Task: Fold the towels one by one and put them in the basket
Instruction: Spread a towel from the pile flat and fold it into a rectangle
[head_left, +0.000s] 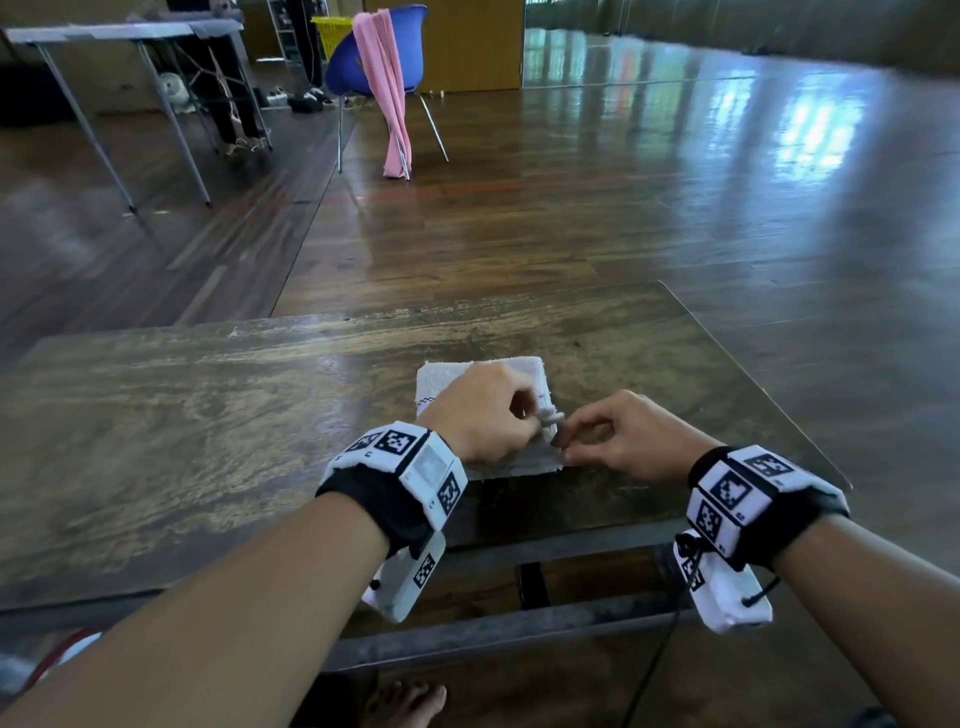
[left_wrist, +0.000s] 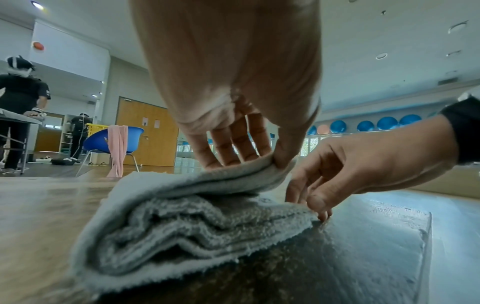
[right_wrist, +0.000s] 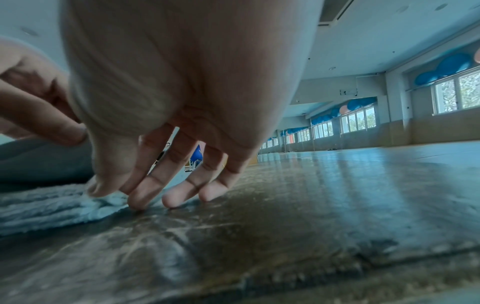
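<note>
The table (head_left: 208, 415), a worn wooden top, carries the only work in reach; beyond it, well apart across the floor, stands a blue chair (head_left: 374, 57) draped with a pink cloth (head_left: 382, 93), and behind it a yellow basket (head_left: 332, 31), which may be the one the task means.

Near the table's front edge lies the white towel (head_left: 488, 374), already folded into a thick stack of several layers, as the left wrist view shows. The step in hand looks like the final fold or squaring of this stack.

The left hand (head_left: 483, 415) has its thumb and fingers (left_wrist: 233, 148) curled over the top layer's near-right corner, pinching it and lifting it slightly off the layers below. The right hand (head_left: 628, 436) pinches the lower corner of the towel between thumb and forefinger, its other fingers (right_wrist: 176, 197) resting tip-down on the table just beside the cloth.

To do this well, the person would likely draw the lifted layer until its edge sits flush over the lower corner, keep that corner pinned so the stack does not slide, then press out the loose waves between layers before lifting.
</note>
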